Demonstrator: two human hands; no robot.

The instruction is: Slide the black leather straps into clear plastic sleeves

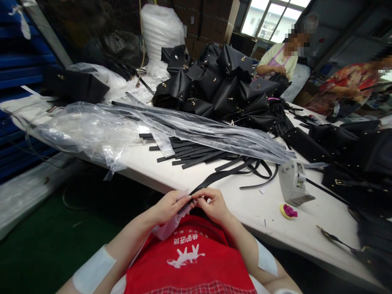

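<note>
At the table's front edge, my left hand [171, 206] is closed on a clear plastic sleeve [167, 229] that hangs over the red apron. My right hand [212, 204] pinches the end of a black strap [219, 175] right beside it, where strap and sleeve meet. From my fingers the strap runs back to the right and curls on the white table. Behind it lie a row of black straps [196, 153] and a long bundle of straps in clear plastic sleeves [196, 126].
Black bags [229, 94] are heaped at the back, with crumpled plastic [88, 126] on the left. A tape dispenser [292, 183] and a yellow-and-pink item [288, 211] stand to the right. Two people [280, 61] work beyond, near more black bags [361, 151].
</note>
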